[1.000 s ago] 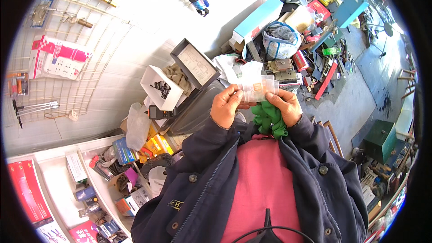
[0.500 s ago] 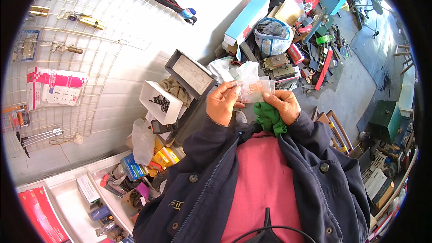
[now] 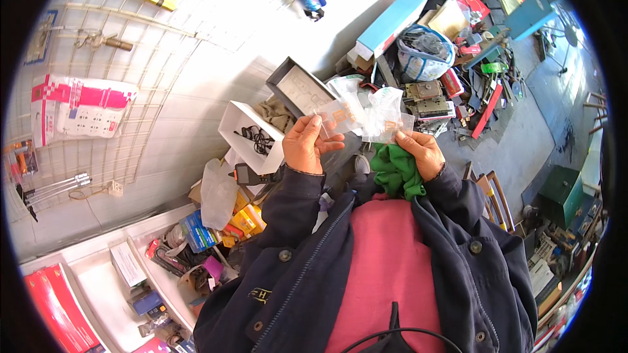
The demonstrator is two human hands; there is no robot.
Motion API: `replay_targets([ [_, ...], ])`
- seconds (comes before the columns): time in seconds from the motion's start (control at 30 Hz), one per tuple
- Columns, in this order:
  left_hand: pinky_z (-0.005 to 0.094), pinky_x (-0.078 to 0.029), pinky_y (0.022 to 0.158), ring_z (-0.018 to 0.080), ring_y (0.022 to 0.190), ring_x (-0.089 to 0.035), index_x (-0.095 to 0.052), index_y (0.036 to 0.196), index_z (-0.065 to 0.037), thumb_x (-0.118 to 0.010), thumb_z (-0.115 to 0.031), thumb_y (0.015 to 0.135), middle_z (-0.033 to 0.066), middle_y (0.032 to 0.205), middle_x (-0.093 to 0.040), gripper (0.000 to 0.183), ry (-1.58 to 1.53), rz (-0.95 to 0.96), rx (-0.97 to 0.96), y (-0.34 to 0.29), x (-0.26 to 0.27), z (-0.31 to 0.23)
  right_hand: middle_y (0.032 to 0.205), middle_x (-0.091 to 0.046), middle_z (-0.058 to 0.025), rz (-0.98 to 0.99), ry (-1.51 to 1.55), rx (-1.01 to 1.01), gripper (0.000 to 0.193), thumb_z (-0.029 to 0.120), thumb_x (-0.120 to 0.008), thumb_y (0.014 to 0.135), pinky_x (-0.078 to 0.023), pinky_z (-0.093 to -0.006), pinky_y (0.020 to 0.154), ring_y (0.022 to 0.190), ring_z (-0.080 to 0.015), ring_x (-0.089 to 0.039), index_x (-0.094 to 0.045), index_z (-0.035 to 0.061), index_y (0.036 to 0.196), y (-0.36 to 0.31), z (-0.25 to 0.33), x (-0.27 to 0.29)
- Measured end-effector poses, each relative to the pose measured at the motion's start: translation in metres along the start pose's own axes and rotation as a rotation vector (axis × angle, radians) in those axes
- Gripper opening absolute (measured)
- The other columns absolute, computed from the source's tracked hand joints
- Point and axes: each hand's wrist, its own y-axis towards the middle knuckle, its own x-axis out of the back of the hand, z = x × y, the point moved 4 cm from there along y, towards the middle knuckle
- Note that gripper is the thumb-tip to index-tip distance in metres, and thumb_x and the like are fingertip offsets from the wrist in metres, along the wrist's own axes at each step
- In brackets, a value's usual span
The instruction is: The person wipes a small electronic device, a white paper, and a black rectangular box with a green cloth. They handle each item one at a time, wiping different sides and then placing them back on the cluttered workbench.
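My left hand (image 3: 306, 146) pinches the edge of a small clear plastic bag (image 3: 338, 119) with orange print, its lower fingers stuck out. Beside it, a second clear plastic bag (image 3: 388, 117), also printed orange, is pinched between thumb and fingers of my right hand (image 3: 422, 155). A crumpled green cloth (image 3: 396, 173) hangs under my right hand, tucked against the palm. Both bags are up in front of my chest, close together; whether they touch is unclear. What they contain, if anything, I cannot make out.
On the left, an open white box (image 3: 243, 158) with a black cable stands by a dark open box (image 3: 296, 91). A drawer-like tray (image 3: 98, 274) holds packets. Tools and parts lie heaped around a white bag (image 3: 425, 65). A wire rack (image 3: 157, 59) hangs on the wall.
My hands have moved apart, the left one leftward. The clear plastic, overlapped between both hands before, now shows as two separate bags, one in each hand. The view has shifted slightly.
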Motion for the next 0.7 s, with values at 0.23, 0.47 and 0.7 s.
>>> replay_targets([
  [0.23, 0.0396, -0.065, 0.062, 0.0305, 0.081, -0.077, -0.063, 0.112, -0.003, -0.061, -0.021, 0.106, 0.0122, 0.1, -0.074, 0.019, 0.0, -0.096, 0.005, -0.022, 0.068, -0.007, 0.081, -0.073, -0.0044, -0.017, -0.224, -0.087, 0.042, 0.034, -0.065, 0.105, -0.052, -0.0268, 0.062, 0.067, -0.0107, -0.066, -0.076, -0.0055, 0.098, 0.059, -0.029, -0.041],
  [0.47, 0.0487, -0.066, 0.074, 0.0368, 0.1, -0.075, -0.054, 0.122, -0.006, -0.055, -0.02, 0.107, 0.0166, 0.116, -0.072, 0.02, -0.104, -0.103, 0.091, -0.058, 0.12, 0.014, 0.079, -0.072, -0.0074, -0.013, -0.337, -0.16, 0.049, 0.041, -0.064, 0.105, -0.054, -0.0293, 0.06, 0.063, -0.0146, -0.066, -0.075, -0.0063, 0.097, 0.127, -0.05, -0.09],
  [0.7, 0.0445, -0.066, 0.073, 0.0346, 0.094, -0.076, -0.061, 0.116, -0.002, -0.061, -0.017, 0.106, 0.0166, 0.11, -0.074, 0.018, -0.187, -0.131, 0.076, -0.055, 0.141, 0.022, 0.096, -0.073, -0.0109, 0.03, -0.342, -0.31, 0.059, 0.051, -0.063, 0.103, -0.057, -0.0306, 0.075, 0.081, -0.017, -0.07, -0.075, -0.0068, 0.108, 0.116, -0.07, -0.1],
])
